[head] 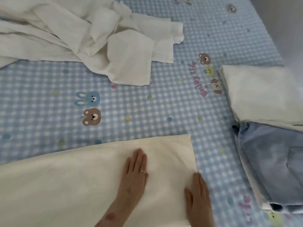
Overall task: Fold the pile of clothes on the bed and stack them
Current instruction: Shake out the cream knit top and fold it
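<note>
Both hands lie flat on a cream garment (73, 185) spread across the near edge of the bed: the left hand (136, 171), wearing a ring, presses its middle with straight fingers, and the right hand (199, 195) rests open along its right edge, gripping nothing. Underneath is a blue checked sheet (155, 108) printed with bears and a rabbit, bare through the centre. At far left sits the rumpled pile of white clothes (78, 35). On the right, near the bed's edge, a folded white piece (262, 94) tops folded blue jeans (270, 169).
</note>
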